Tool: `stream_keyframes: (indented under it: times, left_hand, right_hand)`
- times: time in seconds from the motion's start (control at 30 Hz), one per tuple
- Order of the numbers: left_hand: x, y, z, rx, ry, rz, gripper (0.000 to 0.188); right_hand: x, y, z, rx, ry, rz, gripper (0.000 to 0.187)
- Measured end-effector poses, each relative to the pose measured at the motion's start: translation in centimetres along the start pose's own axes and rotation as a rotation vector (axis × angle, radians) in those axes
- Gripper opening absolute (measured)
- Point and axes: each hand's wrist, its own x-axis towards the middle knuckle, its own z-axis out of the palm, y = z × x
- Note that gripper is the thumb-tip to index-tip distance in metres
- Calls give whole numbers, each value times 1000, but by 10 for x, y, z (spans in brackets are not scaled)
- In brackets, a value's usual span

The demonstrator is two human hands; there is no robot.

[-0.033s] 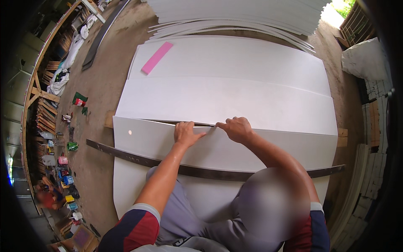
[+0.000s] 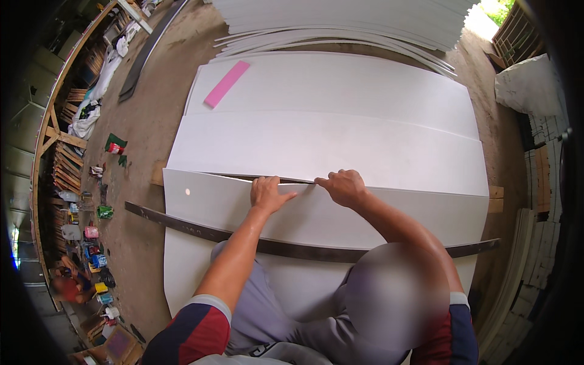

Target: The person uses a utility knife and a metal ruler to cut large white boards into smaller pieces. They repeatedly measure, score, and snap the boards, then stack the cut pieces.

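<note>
A white sheet (image 2: 219, 198) lies crosswise in front of me, its far edge lifted a little from the white panel (image 2: 328, 146) beyond. A dark gap shows between the two along the left half. My left hand (image 2: 266, 193) hooks its fingers over that lifted edge, thumb resting on the sheet's face. Just right of it, my right hand (image 2: 344, 186) is closed at the narrow end of the gap. A small dark tip shows by its fingers, too small to name. Across the sheet's near side runs a long dark straightedge bar (image 2: 286, 248), passing by my knees.
A pink strip (image 2: 227, 84) lies on the far panel. Behind stands a large stack of white sheets (image 2: 340, 18), with thin loose strips before it. Cans and bottles (image 2: 91, 232) line the floor at left, where another person (image 2: 72, 286) sits. Wrapped stacks (image 2: 529, 88) stand at right.
Both hands shift very slightly: the left a touch to the left, the right fingertips a touch to the right along the edge. All else looks the same.
</note>
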Motion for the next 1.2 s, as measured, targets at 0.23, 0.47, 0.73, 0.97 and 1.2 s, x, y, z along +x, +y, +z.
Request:
stream_keyframes:
  times: [0.23,0.47,0.73,0.97,1.2]
  left_hand:
    - [-6,6,-18,28,-31,-36,69]
    - [19,24,-35,138,-211,-111,82]
    - [59,214,24,146,-506,177,84]
    - [49,307,55,34,-433,147,69]
    - [32,296,72,-67,-150,259,67]
  right_hand:
    - [-56,62,8,-105,-92,15,21]
    - [-152,158,9,-149,-87,117,21]
    - [-222,230,20,-90,-65,168,31]
    - [-240,240,18,-44,68,143,31]
    - [-222,237,24,26,76,114,28]
